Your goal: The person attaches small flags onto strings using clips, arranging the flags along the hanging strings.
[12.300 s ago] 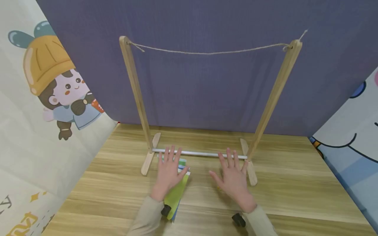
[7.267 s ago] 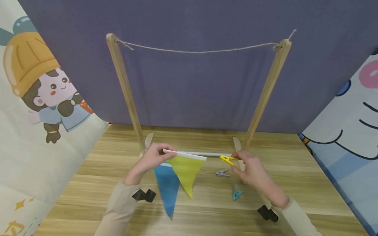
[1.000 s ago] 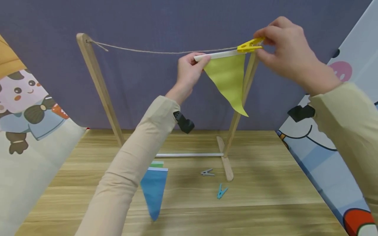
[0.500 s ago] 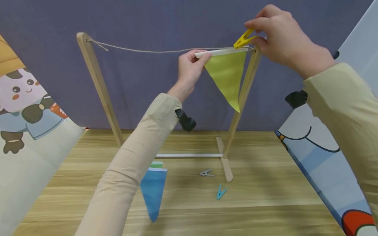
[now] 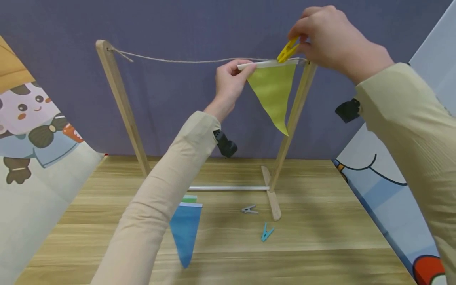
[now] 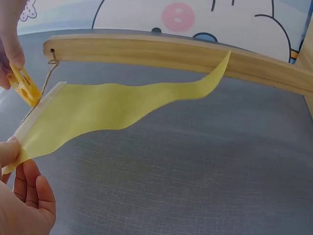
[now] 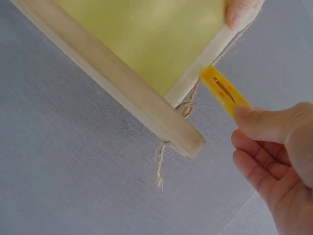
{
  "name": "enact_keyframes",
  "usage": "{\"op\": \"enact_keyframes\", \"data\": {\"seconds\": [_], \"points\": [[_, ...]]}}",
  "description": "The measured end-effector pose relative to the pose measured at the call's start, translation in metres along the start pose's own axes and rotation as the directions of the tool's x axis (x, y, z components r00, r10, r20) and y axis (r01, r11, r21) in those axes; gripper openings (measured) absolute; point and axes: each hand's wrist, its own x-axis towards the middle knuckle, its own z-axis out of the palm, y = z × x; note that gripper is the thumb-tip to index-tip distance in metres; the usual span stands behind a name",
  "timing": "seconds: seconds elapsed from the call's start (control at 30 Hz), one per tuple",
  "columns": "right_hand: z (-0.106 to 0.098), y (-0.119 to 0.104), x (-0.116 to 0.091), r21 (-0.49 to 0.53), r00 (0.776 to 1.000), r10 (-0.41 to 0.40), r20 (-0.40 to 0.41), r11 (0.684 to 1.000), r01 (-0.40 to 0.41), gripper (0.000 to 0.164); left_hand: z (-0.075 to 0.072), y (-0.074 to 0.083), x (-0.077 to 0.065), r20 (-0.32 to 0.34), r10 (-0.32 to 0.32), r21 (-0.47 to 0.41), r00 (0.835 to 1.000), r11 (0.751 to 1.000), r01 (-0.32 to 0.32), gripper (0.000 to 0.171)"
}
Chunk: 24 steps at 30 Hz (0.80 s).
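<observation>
My left hand (image 5: pixel 229 85) pinches the left end of the white top band of a yellow-green pennant (image 5: pixel 274 89), which hangs point down just under the string (image 5: pixel 171 60). With my right hand (image 5: pixel 335 41) I pinch a yellow clothespin (image 5: pixel 287 50) by its handles. Its tip touches the string and the white band near the band's right part, as the left wrist view also shows with the clothespin (image 6: pixel 24 87) at the string. In the right wrist view the clothespin (image 7: pixel 225 91) meets the band's edge beside the string's knot; whether its jaws have the cloth between them I cannot tell.
Wooden posts hold the string, the right one (image 5: pixel 293 114) close behind the pennant, with a white rod (image 5: pixel 229 188) between them low down. On the table (image 5: pixel 320 221) lie a blue pennant (image 5: pixel 186 233) over a green one (image 5: pixel 189 198), a grey clothespin (image 5: pixel 250 209) and a teal clothespin (image 5: pixel 266 232).
Earlier the yellow clothespin was at the band's right end; my right hand has lifted it off, shifted it left and brought it down on the band and string. My left hand has hardly moved.
</observation>
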Motion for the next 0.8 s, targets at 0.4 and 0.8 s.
{"op": "enact_keyframes", "data": {"seconds": [0.4, 0.8], "points": [[-0.005, 0.001, 0.010, -0.067, 0.995, 0.005, 0.096, 0.998, 0.002, 0.021, 0.001, 0.001, 0.002, 0.002, -0.031, 0.017, 1.000, 0.999, 0.031, 0.016], [0.000, 0.000, 0.019, -0.104, 0.987, -0.011, 0.162, 0.994, 0.028, 0.020, 0.003, -0.003, -0.001, 0.005, -0.033, 0.013, 0.999, 0.999, 0.033, 0.016]]}}
